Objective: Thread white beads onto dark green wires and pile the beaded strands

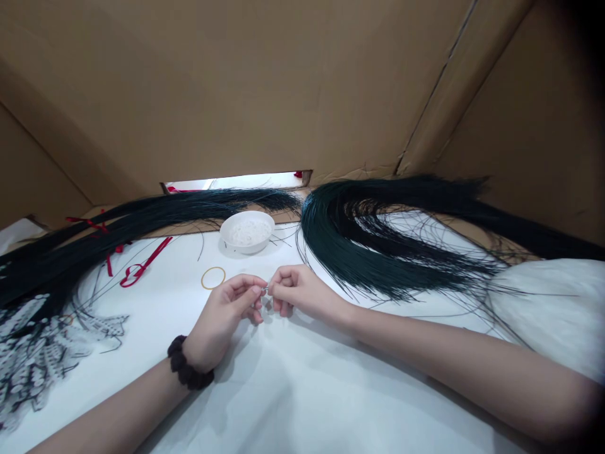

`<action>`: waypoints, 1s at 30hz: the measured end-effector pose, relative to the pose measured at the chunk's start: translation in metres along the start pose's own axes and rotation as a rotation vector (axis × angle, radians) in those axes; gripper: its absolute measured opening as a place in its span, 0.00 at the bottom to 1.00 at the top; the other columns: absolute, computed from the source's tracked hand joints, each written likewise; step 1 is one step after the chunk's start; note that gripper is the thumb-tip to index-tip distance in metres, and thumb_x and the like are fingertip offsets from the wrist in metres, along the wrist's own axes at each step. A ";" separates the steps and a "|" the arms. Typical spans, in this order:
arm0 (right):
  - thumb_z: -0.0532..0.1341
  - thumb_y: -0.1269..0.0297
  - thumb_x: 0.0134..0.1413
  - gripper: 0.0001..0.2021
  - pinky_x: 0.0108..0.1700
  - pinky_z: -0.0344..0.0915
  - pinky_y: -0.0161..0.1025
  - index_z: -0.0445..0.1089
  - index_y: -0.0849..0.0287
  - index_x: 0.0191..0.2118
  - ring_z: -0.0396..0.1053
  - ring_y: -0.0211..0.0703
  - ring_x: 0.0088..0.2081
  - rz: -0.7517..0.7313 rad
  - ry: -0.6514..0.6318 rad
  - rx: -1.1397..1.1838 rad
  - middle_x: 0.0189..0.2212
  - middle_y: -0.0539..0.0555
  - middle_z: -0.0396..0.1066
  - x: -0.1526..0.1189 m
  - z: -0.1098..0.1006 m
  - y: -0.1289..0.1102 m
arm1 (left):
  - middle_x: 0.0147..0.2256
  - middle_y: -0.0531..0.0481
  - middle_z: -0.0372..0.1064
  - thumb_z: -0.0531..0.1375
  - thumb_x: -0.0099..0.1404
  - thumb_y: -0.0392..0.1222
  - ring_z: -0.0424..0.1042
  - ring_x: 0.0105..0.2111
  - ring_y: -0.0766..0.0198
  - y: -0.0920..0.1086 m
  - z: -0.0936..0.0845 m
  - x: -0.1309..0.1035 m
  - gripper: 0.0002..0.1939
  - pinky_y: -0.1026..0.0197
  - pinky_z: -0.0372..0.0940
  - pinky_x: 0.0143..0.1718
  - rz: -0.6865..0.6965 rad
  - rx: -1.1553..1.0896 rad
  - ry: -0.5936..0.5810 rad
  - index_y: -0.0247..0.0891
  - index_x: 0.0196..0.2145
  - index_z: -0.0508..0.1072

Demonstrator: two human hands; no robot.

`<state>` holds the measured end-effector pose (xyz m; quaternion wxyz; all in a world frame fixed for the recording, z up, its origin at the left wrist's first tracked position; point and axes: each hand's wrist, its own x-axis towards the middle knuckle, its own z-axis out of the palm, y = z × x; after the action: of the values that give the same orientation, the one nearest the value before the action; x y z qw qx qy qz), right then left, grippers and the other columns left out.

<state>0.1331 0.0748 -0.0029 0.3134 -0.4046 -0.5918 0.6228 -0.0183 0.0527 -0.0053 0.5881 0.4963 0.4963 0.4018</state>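
My left hand (pixel 236 301), a dark scrunchie (pixel 185 366) round its wrist, meets my right hand (pixel 302 291) over the white work surface (pixel 321 384). Thumb and fingers are pinched together on both. Between the fingertips shows a tiny dark-and-light piece, too small to make out. Just beyond the hands stands a white bowl (pixel 247 232) holding small whitish bits. A yellow rubber band (pixel 213 278) lies close to my left hand. Past my right hand curves a thick bundle of dark green, wire-like strands (pixel 331 246).
Cardboard walls (pixel 246 88) rise at the back and sides, with a low slot behind the bowl. At left lie dark strands (pixel 142 217) with white, dark-edged ends (pixel 38 359), and a red ribbon (pixel 146 261). A white fluffy bundle (pixel 553 309) sits at right.
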 end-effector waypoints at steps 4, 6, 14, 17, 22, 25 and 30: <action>0.53 0.75 0.42 0.03 0.19 0.56 0.27 0.61 0.63 0.23 0.61 0.29 0.16 -0.004 0.008 -0.015 0.16 0.48 0.65 -0.001 0.001 0.000 | 0.22 0.54 0.62 0.57 0.56 0.42 0.63 0.21 0.70 -0.002 -0.001 0.000 0.09 0.66 0.60 0.23 0.010 0.014 0.007 0.34 0.33 0.67; 0.53 0.75 0.42 0.03 0.19 0.57 0.27 0.61 0.63 0.23 0.61 0.29 0.16 -0.005 0.013 -0.020 0.16 0.48 0.65 -0.001 0.001 0.000 | 0.22 0.54 0.62 0.57 0.55 0.42 0.63 0.21 0.70 -0.002 -0.001 0.000 0.09 0.66 0.60 0.23 0.009 0.019 0.010 0.34 0.32 0.67; 0.54 0.73 0.43 0.02 0.20 0.58 0.27 0.61 0.63 0.23 0.61 0.29 0.16 -0.008 0.034 -0.048 0.16 0.48 0.65 -0.001 0.002 0.001 | 0.24 0.52 0.65 0.57 0.56 0.42 0.64 0.21 0.70 -0.002 0.000 0.001 0.09 0.65 0.60 0.25 0.015 0.053 0.008 0.34 0.32 0.67; 0.54 0.73 0.43 0.02 0.20 0.58 0.27 0.61 0.63 0.23 0.61 0.29 0.16 -0.020 0.035 -0.050 0.16 0.48 0.65 -0.001 0.002 0.002 | 0.24 0.52 0.66 0.57 0.56 0.42 0.64 0.20 0.70 -0.001 0.001 0.001 0.09 0.66 0.60 0.25 0.016 0.059 0.002 0.33 0.32 0.67; 0.54 0.73 0.43 0.02 0.20 0.59 0.27 0.61 0.63 0.23 0.61 0.29 0.16 -0.029 0.040 -0.051 0.16 0.48 0.65 -0.001 0.003 0.004 | 0.24 0.52 0.66 0.57 0.56 0.42 0.64 0.20 0.70 0.000 0.001 0.000 0.08 0.66 0.59 0.24 0.011 0.053 0.004 0.33 0.32 0.68; 0.54 0.73 0.43 0.02 0.20 0.59 0.27 0.62 0.63 0.24 0.62 0.30 0.16 -0.030 0.051 -0.055 0.16 0.48 0.65 -0.001 0.003 0.005 | 0.24 0.52 0.66 0.57 0.56 0.41 0.64 0.20 0.71 -0.001 0.001 0.000 0.08 0.66 0.59 0.24 0.013 0.050 0.000 0.33 0.31 0.68; 0.54 0.73 0.42 0.02 0.21 0.60 0.28 0.62 0.63 0.24 0.63 0.30 0.17 -0.041 0.061 -0.061 0.17 0.49 0.66 -0.001 0.003 0.006 | 0.22 0.53 0.65 0.57 0.55 0.42 0.63 0.20 0.70 -0.001 0.002 0.001 0.09 0.66 0.59 0.24 0.022 0.035 -0.002 0.34 0.31 0.69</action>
<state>0.1316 0.0719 -0.0086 0.3316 -0.4207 -0.6087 0.5852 -0.0165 0.0534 -0.0064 0.5752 0.5125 0.4971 0.3991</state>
